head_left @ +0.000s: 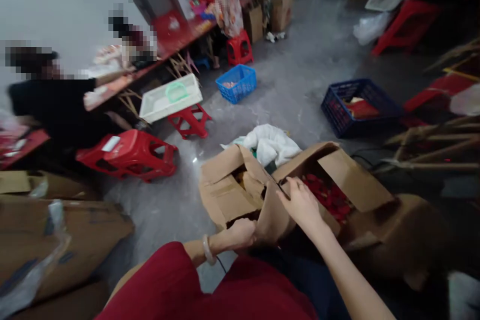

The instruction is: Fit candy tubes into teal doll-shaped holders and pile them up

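Two open cardboard boxes stand side by side on the floor in front of me. The left cardboard box (221, 202) has its flaps partly folded in, with something yellowish showing in the gap. My left hand (242, 232), with a pale bangle at the wrist, is closed on this box's near edge. My right hand (302, 205) has its thumb and fingers around the top edge where the two boxes meet. Many small red pieces (328, 197) lie inside the right cardboard box (356, 180). Behind the boxes is a white sack (272, 142).
A dark blue crate (339, 110) and a light blue basket (238, 87) sit on the floor ahead. Red stools (129, 152) and a white tray (150, 105) stand to the left. Several people sit along a red table (172, 37). Large cartons (86, 230) fill the lower left.
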The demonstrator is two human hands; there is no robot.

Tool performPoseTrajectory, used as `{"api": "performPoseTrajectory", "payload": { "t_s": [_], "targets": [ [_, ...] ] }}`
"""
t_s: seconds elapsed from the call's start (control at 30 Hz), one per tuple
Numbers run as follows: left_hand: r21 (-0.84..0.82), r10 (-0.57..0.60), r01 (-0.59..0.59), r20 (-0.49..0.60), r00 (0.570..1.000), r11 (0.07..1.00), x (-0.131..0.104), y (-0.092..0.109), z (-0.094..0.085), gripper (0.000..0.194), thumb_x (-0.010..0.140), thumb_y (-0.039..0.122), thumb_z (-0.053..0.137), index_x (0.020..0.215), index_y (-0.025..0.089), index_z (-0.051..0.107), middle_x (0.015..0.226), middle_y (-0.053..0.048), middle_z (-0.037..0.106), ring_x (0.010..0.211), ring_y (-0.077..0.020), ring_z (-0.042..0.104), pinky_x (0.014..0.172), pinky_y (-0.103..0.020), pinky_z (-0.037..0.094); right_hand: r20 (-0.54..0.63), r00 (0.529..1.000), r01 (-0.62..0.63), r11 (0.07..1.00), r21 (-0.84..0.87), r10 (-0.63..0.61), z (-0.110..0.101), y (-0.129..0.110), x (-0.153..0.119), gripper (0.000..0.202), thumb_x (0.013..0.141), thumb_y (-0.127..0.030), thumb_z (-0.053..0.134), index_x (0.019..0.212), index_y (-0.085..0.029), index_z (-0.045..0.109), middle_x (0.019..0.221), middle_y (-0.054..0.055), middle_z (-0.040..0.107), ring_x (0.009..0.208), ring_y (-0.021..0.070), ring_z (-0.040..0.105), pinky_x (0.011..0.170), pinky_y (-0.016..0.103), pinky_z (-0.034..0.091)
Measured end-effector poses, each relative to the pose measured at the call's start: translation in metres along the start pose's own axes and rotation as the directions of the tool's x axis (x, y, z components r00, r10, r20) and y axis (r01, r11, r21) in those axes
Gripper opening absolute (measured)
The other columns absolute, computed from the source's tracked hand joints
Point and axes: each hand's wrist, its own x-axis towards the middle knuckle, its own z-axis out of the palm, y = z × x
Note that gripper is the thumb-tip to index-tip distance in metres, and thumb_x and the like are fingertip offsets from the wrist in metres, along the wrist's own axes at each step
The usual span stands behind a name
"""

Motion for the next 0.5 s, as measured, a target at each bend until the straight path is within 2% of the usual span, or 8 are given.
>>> {"api": "performPoseTrajectory", "payload": {
  "t_s": [0.07, 0.13, 0.23, 0.3, 0.37, 0.43, 0.5],
  "targets": [
    [0.155, 0.016, -0.015, -0.004, 1.0, 0.988, -0.016, 0.013, -0.005, 0.032, 0.072, 0.023, 0.067, 0.099, 0.006, 0.069, 0.092, -0.024, 0.07, 0.091, -0.0422, 0.067, 0.075, -0.048, 0.055, 0.121, 0.99, -0.065, 0.996, -0.066, 0.073, 0.008, -0.009, 0.008, 0.062, 0.088, -0.038, 0.056, 0.138, -0.004, 0.042, 0.138, 0.025, 0.047, 0.126, 0.0367, 0.046, 0.092, 0.045, 0.046],
    [0.269, 0.048, -0.043, -0.014, 0.999, 0.962, -0.032, 0.027, -0.015, 0.032, 0.072, 0.024, 0.065, 0.098, 0.006, 0.069, 0.091, -0.024, 0.071, 0.086, -0.0411, 0.069, 0.069, -0.045, 0.056, 0.233, 0.958, -0.149, 0.985, -0.083, 0.164, 0.005, -0.007, 0.017, 0.075, 0.085, -0.045, 0.058, 0.142, -0.002, 0.036, 0.142, 0.028, 0.042, 0.127, 0.0391, 0.045, 0.092, 0.046, 0.046],
    [0.486, 0.149, -0.148, 0.036, 0.988, 0.861, -0.056, 0.052, -0.033, 0.025, 0.074, 0.024, 0.062, 0.09, 0.008, 0.071, 0.082, -0.021, 0.072, 0.078, -0.0361, 0.071, 0.058, -0.037, 0.055, 0.38, 0.888, -0.262, 0.964, -0.044, 0.259, -0.018, 0.007, 0.031, 0.075, 0.081, -0.06, 0.057, 0.133, -0.006, 0.048, 0.13, 0.026, 0.054, 0.119, 0.0381, 0.055, 0.091, 0.045, 0.046],
    [0.582, 0.22, -0.229, 0.087, 0.972, 0.781, -0.07, 0.073, -0.041, 0.021, 0.074, 0.024, 0.061, 0.086, 0.009, 0.071, 0.075, -0.019, 0.072, 0.073, -0.0341, 0.071, 0.051, -0.035, 0.052, 0.382, 0.886, -0.268, 0.963, -0.04, 0.263, -0.037, 0.016, 0.037, 0.072, 0.081, -0.061, 0.055, 0.13, -0.008, 0.052, 0.125, 0.024, 0.059, 0.116, 0.0364, 0.057, 0.091, 0.043, 0.046],
    [0.627, 0.323, -0.325, 0.121, 0.939, 0.708, -0.08, 0.093, -0.043, 0.02, 0.074, 0.025, 0.063, 0.084, 0.011, 0.071, 0.072, -0.018, 0.071, 0.069, -0.0325, 0.071, 0.046, -0.034, 0.049, 0.342, 0.903, -0.252, 0.966, -0.066, 0.259, -0.049, 0.018, 0.039, 0.076, 0.08, -0.057, 0.058, 0.135, -0.006, 0.047, 0.127, 0.026, 0.059, 0.117, 0.0355, 0.057, 0.09, 0.042, 0.047],
    [0.673, 0.442, -0.442, 0.186, 0.878, 0.593, -0.087, 0.111, -0.039, 0.017, 0.073, 0.028, 0.065, 0.08, 0.013, 0.071, 0.07, -0.016, 0.071, 0.065, -0.0301, 0.07, 0.042, -0.034, 0.047, 0.351, 0.904, -0.227, 0.97, -0.09, 0.244, -0.054, 0.014, 0.036, 0.079, 0.075, -0.049, 0.066, 0.137, -0.005, 0.045, 0.127, 0.026, 0.059, 0.116, 0.0354, 0.059, 0.088, 0.04, 0.048],
    [0.696, 0.516, -0.531, 0.264, 0.815, 0.483, -0.091, 0.126, -0.028, 0.013, 0.071, 0.029, 0.069, 0.07, 0.016, 0.068, 0.07, -0.013, 0.071, 0.064, -0.0279, 0.07, 0.04, -0.034, 0.047, 0.371, 0.907, -0.176, 0.98, -0.092, 0.197, -0.056, 0.01, 0.026, 0.064, 0.073, -0.034, 0.068, 0.128, -0.006, 0.056, 0.122, 0.025, 0.063, 0.112, 0.0346, 0.061, 0.086, 0.039, 0.049]
  ]
}}
